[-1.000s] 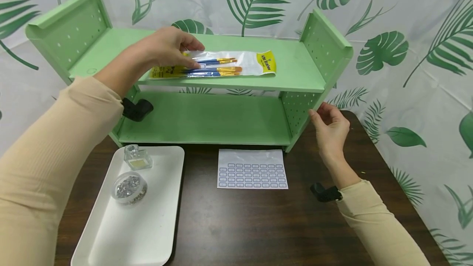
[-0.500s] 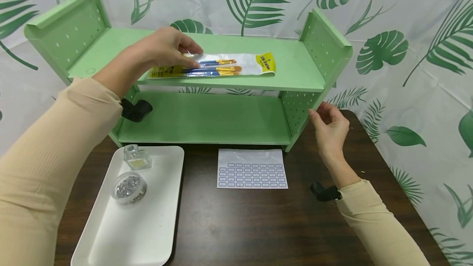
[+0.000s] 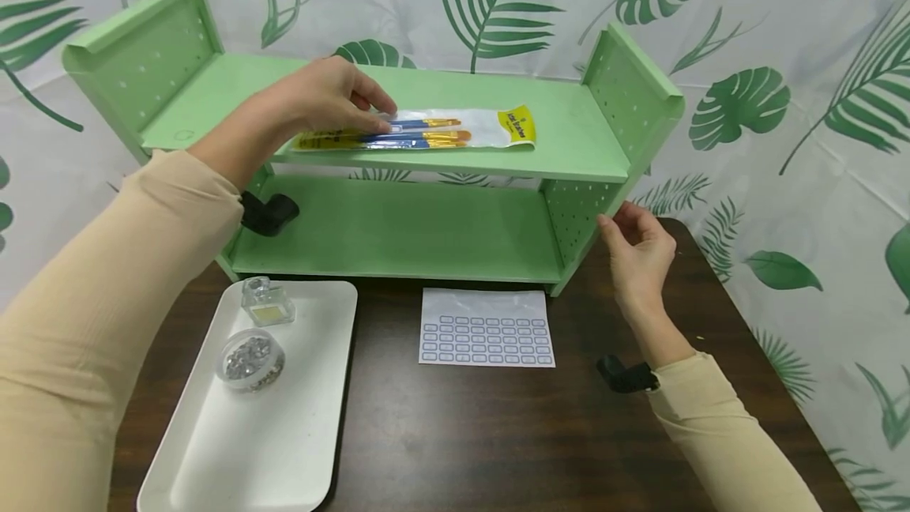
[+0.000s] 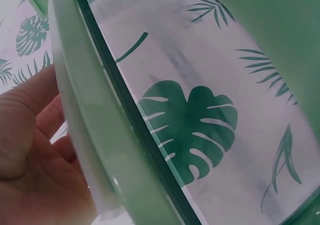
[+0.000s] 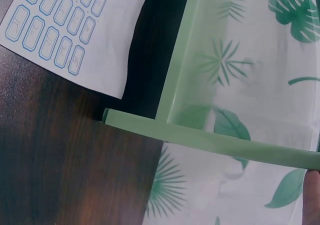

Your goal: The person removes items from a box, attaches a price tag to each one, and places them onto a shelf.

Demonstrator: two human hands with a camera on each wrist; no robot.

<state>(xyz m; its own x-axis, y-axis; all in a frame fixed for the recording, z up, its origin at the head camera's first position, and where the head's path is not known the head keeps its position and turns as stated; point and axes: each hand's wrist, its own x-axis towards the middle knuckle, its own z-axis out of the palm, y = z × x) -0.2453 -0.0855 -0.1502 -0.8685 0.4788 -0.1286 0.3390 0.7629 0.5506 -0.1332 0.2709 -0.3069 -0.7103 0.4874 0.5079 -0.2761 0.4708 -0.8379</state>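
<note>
At my left hand [image 3: 330,93], the thumb presses the pack [image 3: 441,139] just beside a small label [image 3: 396,128], and the index finger sits a shade lower, nearer the thumb, than half a second ago; the two are still slightly apart, and I can't tell whether they pinch the film. I read that as a closer press on the same spot, since the pack keeps its place, lying along the front of the upper tier of the shelf [image 3: 405,220]. My right hand [image 3: 640,251] has its thumb at the front edge of one side panel, fingers bent; whether they clamp it I can't tell. It hasn't shifted along that edge, so I judge it is steadying the shelf. Counting outward: one pack, with at least three brushes [image 3: 430,142], overlapped too much for an exact tally; one shelf, two tiers, two side panels; one sheet [image 3: 486,303] on the counter [image 3: 441,433], with five rows of little boxes; one tray [image 3: 277,441], holding one bottle [image 3: 268,308] and one tub [image 3: 247,362].
</note>
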